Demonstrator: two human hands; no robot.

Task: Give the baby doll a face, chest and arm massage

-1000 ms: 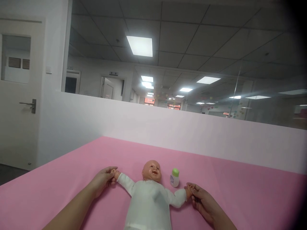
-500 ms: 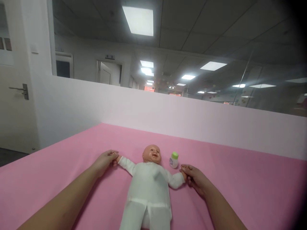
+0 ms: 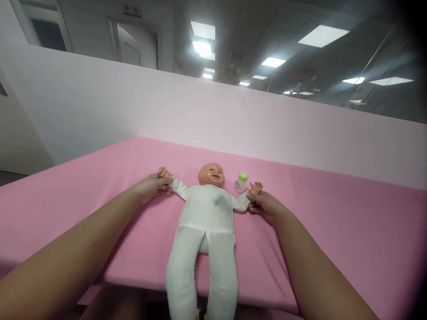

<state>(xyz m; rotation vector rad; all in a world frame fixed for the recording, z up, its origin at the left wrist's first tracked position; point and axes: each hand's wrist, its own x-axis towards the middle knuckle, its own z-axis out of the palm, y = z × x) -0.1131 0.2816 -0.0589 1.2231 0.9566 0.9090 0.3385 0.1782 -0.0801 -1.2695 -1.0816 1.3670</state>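
Observation:
A bald baby doll (image 3: 207,209) in a white outfit lies face up, its arms spread and its lower legs reaching past the near edge of the pink surface. My left hand (image 3: 154,187) is closed round the doll's wrist at the left, with the doll's small hand showing beyond my fingers. At the right, my right hand (image 3: 262,205) grips the doll's other wrist, and the doll's spread fingers stick up above it. A small white bottle (image 3: 240,183) with a green cap stands between the doll's head and my right hand.
The pink padded surface (image 3: 333,231) extends to both sides of the doll. A low white wall (image 3: 250,115) runs along its back, with glass above it. Part of a door (image 3: 16,129) shows at the far left.
The view has tilted down, so the doll's legs and the near edge now show. My hands have shifted from the doll's hands to its wrists, leaving its hands exposed.

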